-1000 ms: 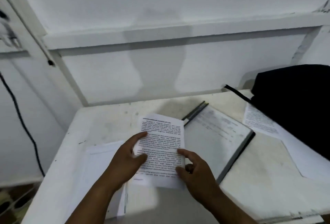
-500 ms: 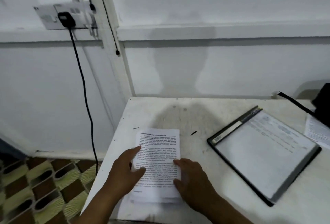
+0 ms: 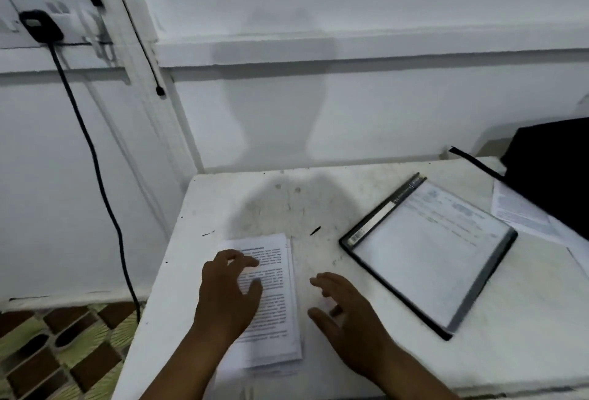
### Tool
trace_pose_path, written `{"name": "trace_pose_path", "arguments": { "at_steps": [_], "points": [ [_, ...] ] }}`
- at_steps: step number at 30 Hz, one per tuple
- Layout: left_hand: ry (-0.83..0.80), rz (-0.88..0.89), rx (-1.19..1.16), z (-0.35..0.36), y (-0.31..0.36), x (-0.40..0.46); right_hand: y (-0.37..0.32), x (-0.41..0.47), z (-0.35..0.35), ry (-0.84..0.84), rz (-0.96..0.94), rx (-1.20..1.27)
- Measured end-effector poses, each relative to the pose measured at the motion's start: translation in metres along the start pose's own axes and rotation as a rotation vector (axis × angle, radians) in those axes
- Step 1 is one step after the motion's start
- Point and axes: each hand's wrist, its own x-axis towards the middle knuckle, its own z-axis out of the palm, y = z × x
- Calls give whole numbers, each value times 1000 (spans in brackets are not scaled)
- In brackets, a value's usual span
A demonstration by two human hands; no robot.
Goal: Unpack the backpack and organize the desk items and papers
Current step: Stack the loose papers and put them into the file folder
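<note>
The papers [image 3: 274, 301] lie flat in a stack near the front left corner of the desk [image 3: 526, 320], their long axis running from the near edge toward the wall, with the heading at the far end. The left hand [image 3: 228, 291] is over the stack's left part with loosely bent fingers; whether it presses them I cannot tell. The right hand [image 3: 347, 313] is just beside the stack, spread, holding nothing. To the right lies a folder [image 3: 430, 250], turned diagonally. Far right, the black backpack [image 3: 551, 173] stands partly on another sheet [image 3: 519, 211].
</note>
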Motion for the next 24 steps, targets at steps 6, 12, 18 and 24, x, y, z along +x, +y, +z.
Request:
{"name": "trace_pose_path", "arguments": {
  "at_steps": [6, 12, 18, 24],
  "points": [
    [-116, 214, -124, 57, 74, 20, 28, -25, -60, 281, 107, 84],
    [-246, 379, -192, 129, 157, 28, 77, -64, -134, 440, 206, 137],
    [-395, 508, -205, 206, 243, 22, 142, -103, -204, 598, 234, -148],
    [-514, 548, -233, 267, 319, 3, 195, -150, -274, 497, 558, -432]
  ]
}}
